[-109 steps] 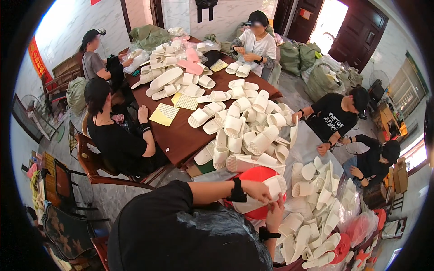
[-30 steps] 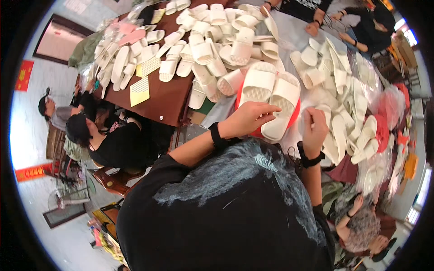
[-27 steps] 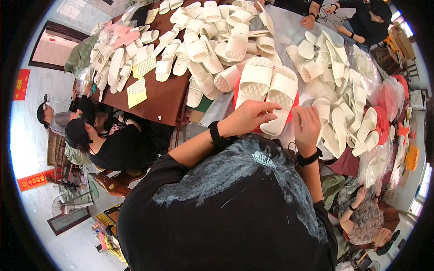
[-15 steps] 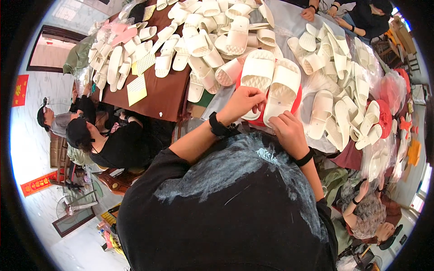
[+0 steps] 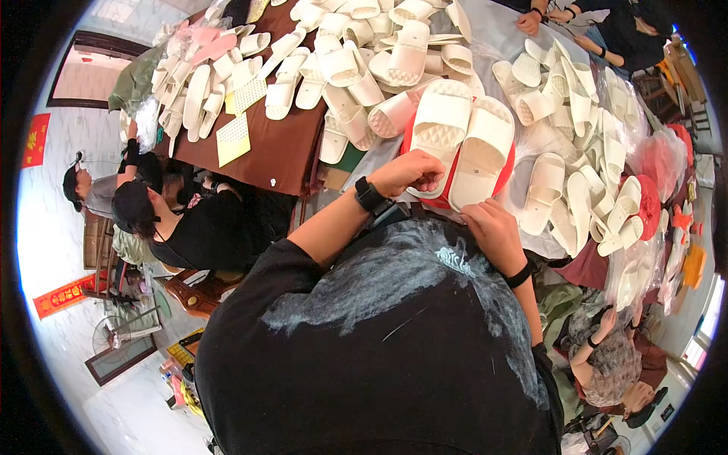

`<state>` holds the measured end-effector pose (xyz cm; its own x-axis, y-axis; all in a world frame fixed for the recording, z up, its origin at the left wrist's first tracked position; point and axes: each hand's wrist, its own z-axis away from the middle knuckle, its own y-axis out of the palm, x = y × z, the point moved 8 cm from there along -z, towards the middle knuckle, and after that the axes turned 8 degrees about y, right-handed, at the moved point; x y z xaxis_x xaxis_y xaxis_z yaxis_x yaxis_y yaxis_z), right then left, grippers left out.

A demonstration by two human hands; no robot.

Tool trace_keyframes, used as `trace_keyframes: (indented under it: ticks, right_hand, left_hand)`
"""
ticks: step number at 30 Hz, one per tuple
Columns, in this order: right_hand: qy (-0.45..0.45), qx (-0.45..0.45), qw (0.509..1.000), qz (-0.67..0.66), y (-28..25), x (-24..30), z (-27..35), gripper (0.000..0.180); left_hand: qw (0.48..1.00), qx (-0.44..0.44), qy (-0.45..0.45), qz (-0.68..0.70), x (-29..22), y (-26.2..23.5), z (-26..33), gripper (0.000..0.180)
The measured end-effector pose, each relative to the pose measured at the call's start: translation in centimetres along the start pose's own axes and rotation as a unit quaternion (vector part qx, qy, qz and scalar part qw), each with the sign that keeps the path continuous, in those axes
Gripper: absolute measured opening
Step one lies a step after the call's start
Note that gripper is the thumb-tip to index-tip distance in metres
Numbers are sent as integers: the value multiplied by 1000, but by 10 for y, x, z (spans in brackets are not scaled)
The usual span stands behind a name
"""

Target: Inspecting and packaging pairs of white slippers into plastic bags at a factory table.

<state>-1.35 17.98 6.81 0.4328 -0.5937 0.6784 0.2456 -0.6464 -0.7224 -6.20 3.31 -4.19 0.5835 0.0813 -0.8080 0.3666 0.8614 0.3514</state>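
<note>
A pair of cream slippers lies side by side in front of me on a round red base: the left slipper (image 5: 441, 114) and the right slipper (image 5: 485, 140), toes pointing away. A small dark mark sits on the right one's insole. My left hand (image 5: 409, 173) hovers by the left slipper's heel with its fingers curled in a pinch; whatever is between them is hidden. At the right slipper's heel edge is my right hand (image 5: 491, 231), fingers bent and drawn together. Its fingertips are close to the rim, and I cannot make out anything in them.
A large heap of cream slippers (image 5: 409, 53) covers the table beyond, with another pile (image 5: 546, 182) to the right. Yellow dotted sheets (image 5: 233, 140) lie on the brown tabletop (image 5: 284, 155). Other people sit left and right; a co-worker's hand (image 5: 528, 23) rests at the far edge.
My right hand has drawn back from the right slipper's insole to its heel edge. My left hand's fingers are curled tighter. The view has shifted slightly.
</note>
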Motion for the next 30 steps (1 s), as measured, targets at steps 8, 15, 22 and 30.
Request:
trace_keyframes:
  ticks: [8,15,22,30]
  right_hand:
    - [17,-15,1000,-13,8,-22,-19,4]
    - [95,-29,994,46,31,-66,-52,15]
    - [118,-53,990,52,32,-74,-63,15]
    - [107,-81,988,78,32,-70,-68,17]
  left_hand:
    - [991,-5,69,-111,-6,-13,-26,28]
    - [911,-135,123,-370,-48,-30,-32,37]
    - [885,-238,123,-381,-78,-86,-19,36]
    - [781,-312,189,-506,-126,-116,-60,41]
